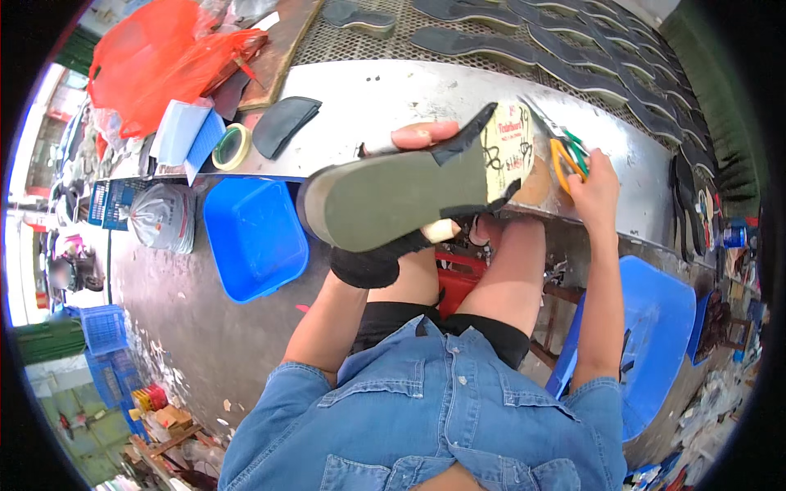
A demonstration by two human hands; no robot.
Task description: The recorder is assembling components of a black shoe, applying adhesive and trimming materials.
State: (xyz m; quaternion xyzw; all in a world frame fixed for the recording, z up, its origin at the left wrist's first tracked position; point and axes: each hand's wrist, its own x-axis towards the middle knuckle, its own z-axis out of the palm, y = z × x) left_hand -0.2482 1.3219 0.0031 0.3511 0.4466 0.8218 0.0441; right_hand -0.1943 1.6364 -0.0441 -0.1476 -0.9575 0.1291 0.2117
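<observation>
My left hand [372, 263], in a black fingerless glove, grips a shoe last [509, 147] from beneath. The last lies sideways above the bench edge. A dark green sole piece [393, 200] covers its upturned underside, and black material wraps the edges at its pale, marked end. My fingertips show at the far side and my thumb at the near side; the palm is hidden. On the right, my right hand [596, 184] is closed around scissors [568, 155] with one orange and one green handle. Their blades point away and to the left, just beyond the marked end.
A white worktop [368, 90] spans the front, with a mesh rack of grey soles [483, 45] behind it. Masking tape [232, 147], a dark flat piece [285, 125] and a red plastic bag [160, 65] sit left. Blue bins [254, 237] stand below on both sides.
</observation>
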